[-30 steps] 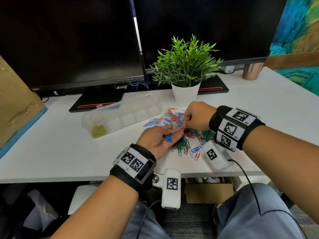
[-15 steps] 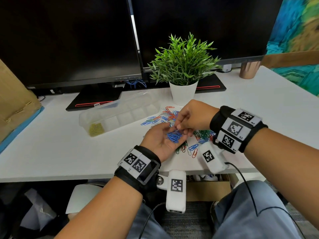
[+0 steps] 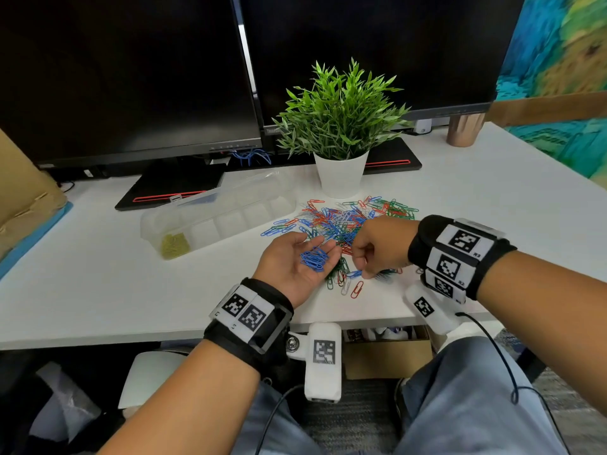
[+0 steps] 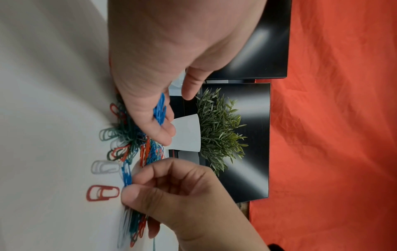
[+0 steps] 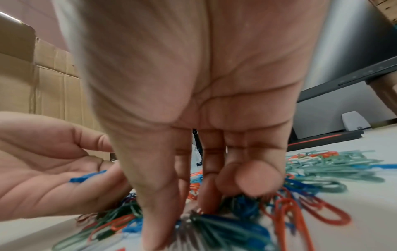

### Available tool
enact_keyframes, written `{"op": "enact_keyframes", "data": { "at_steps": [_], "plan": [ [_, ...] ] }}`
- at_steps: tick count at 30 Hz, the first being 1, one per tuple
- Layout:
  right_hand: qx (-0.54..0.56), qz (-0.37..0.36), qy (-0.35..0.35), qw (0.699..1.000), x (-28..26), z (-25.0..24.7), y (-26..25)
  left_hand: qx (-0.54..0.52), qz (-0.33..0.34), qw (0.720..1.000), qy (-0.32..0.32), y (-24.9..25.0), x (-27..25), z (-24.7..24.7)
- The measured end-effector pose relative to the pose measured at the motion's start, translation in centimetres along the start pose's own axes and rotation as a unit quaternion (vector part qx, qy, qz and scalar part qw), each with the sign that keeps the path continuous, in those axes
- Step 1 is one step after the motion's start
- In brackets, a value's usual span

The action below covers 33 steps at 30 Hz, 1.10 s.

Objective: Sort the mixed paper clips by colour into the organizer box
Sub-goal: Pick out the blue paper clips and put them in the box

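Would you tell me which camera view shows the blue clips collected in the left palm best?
The head view: the blue clips lie unobstructed on the left hand. The left wrist view shows them edge-on; the right wrist view shows a blurred sliver.

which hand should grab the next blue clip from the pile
Right. The right hand is already down on the pile, fingertips pinching a blue clip. The left hand lies palm up beside it, cupping the blue clips already gathered, so it is occupied.
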State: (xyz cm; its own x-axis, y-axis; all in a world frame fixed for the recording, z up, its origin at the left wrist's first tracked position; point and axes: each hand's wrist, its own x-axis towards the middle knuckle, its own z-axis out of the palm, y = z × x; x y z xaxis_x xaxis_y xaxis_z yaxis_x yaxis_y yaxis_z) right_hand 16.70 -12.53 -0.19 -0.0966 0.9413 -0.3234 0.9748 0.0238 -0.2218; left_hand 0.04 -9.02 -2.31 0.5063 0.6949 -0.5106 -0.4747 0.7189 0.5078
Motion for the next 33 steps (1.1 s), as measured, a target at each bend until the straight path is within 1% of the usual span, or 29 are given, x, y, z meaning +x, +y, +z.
{"op": "enact_keyframes", "data": {
  "at_steps": [3, 7, 12, 16, 20, 23, 26, 28, 30, 33],
  "plan": [
    [-0.017, 0.009, -0.015, 1.000, 0.1, 0.3, -0.1, -0.005, 0.001, 1.000, -0.001, -0.1, 0.1, -0.1],
    [-0.028, 0.019, -0.014, 0.999, 0.1, 0.3, -0.1, -0.002, 0.007, 1.000, 0.003, -0.1, 0.2, -0.2],
    [-0.016, 0.010, 0.023, 1.000, 0.1, 0.0, -0.3, 0.002, 0.013, 1.000, 0.003, -0.2, 0.2, -0.3],
    [0.012, 0.017, 0.042, 0.999, 0.1, -0.1, -0.2, 0.002, 0.014, 1.000, 0.004, -0.2, 0.2, -0.3],
    [0.099, 0.039, 0.085, 0.991, -0.1, -0.7, 0.5, 0.009, 0.014, 1.000, 0.004, -0.1, 0.1, -0.3],
    [0.204, 0.046, 0.105, 0.972, -0.3, -1.5, 1.0, 0.017, 0.010, 1.000, 0.006, -0.1, 0.1, 0.0],
    [0.307, 0.030, 0.116, 0.944, -0.4, -2.1, 0.7, 0.024, 0.000, 1.000, 0.004, -0.2, 0.0, 0.4],
    [0.334, 0.007, 0.111, 0.936, -0.4, -2.1, 0.2, 0.015, -0.012, 1.000, -0.009, -0.4, 0.0, 0.6],
    [0.317, -0.013, 0.104, 0.943, -0.5, -2.0, -0.1, -0.005, -0.028, 0.999, -0.023, -0.4, -0.2, 0.8],
    [0.239, 0.003, 0.117, 0.964, -1.0, -2.0, 0.7, -0.020, -0.022, 0.999, -0.026, -0.2, -0.4, 0.8]
  ]
}}
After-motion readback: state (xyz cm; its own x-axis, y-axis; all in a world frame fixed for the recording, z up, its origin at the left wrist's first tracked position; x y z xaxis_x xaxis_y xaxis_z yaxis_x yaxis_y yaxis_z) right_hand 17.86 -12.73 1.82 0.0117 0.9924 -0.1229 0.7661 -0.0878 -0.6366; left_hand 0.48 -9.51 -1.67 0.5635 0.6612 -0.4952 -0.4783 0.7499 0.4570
